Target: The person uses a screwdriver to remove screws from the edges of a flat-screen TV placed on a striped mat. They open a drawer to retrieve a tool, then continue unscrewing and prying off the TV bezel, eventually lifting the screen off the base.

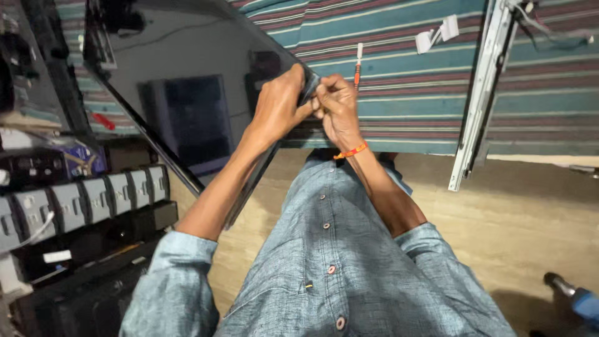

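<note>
A large flat black screen panel (pixel 187 81) lies tilted over a table covered with a teal and maroon striped cloth (pixel 405 81). My left hand (pixel 281 100) grips the panel's near right corner, fingers wrapped over the edge. My right hand (pixel 337 106) presses against the same corner, fingers pinched on the panel's edge beside the left hand. An orange band (pixel 350 151) circles my right wrist. A small screwdriver with an orange handle (pixel 358 65) lies on the cloth just beyond my hands.
A long metal frame strip (pixel 480 93) lies across the cloth at right, overhanging the table's edge. White connectors (pixel 437 34) lie farther back. A row of grey switch boxes (pixel 87 200) and dark equipment stand at left. A blue tool (pixel 577 299) lies on the tan floor.
</note>
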